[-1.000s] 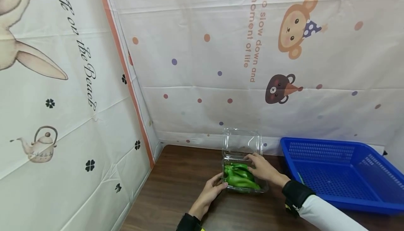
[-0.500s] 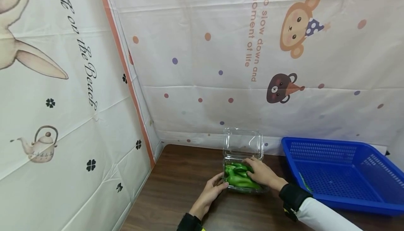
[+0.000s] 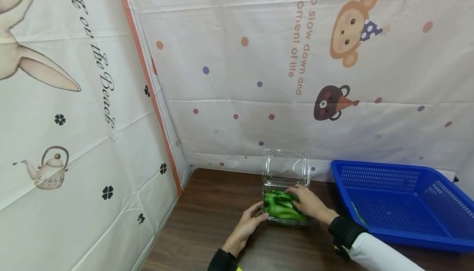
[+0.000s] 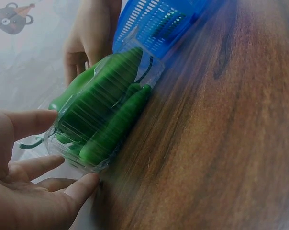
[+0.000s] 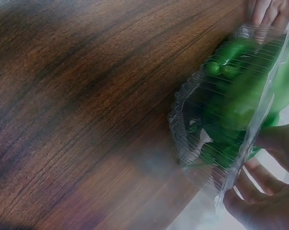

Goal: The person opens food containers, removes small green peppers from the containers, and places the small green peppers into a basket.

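Several green peppers point(image 3: 283, 211) lie in a clear plastic clamshell box point(image 4: 156, 72) on the wooden table. Its clear lid point(image 3: 285, 167) stands raised at the back. My left hand point(image 3: 244, 226) holds the box's left end, thumb at the upper rim and fingertips along the lower side. From the right, my right hand point(image 3: 310, 203) reaches over the box with its thumb and fingers down among the peppers. In the right wrist view, green shows between that thumb and the fingers point(image 5: 250, 187). I cannot tell whether they pinch a pepper, as their tips are partly hidden.
A large blue plastic basket point(image 3: 389, 238) stands to the right of the box, with something thin and green point(image 3: 358, 213) along its left inner wall. A printed cloth point(image 3: 222, 131) hangs behind the wooden table point(image 3: 207, 205), and another point(image 3: 74, 139) hangs at its left.
My right hand has moved slightly toward me and down into the box over the last second, shifting peppers at the back. The left hand stays at the box's left end.
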`<state>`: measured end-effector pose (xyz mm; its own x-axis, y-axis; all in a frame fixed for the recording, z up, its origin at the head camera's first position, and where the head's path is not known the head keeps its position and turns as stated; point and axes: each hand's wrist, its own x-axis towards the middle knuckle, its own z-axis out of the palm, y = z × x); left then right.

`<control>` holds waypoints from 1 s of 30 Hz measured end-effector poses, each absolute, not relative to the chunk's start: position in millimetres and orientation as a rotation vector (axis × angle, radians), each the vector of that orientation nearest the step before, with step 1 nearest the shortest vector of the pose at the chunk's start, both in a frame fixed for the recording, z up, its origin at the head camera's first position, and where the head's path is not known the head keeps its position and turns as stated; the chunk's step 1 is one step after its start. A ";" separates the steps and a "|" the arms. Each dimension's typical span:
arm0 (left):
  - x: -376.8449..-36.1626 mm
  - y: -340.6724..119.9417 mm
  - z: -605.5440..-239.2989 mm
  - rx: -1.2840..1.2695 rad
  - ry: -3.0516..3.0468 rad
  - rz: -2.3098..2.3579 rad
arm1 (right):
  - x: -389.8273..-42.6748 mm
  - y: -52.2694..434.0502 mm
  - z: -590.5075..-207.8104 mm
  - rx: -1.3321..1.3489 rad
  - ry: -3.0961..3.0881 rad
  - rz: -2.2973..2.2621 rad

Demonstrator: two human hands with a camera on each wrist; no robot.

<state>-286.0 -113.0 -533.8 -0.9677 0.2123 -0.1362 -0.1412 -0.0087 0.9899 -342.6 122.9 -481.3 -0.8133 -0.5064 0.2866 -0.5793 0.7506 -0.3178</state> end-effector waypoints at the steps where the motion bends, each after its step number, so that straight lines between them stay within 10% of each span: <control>1: -285.9 -112.8 -533.6 0.075 2.016 2.068 | -342.4 123.1 -480.9 0.865 -2.765 0.586; 30: -288.6 -114.0 -534.4 0.059 1.991 2.057 | -343.8 126.1 -457.7 0.800 -2.786 0.672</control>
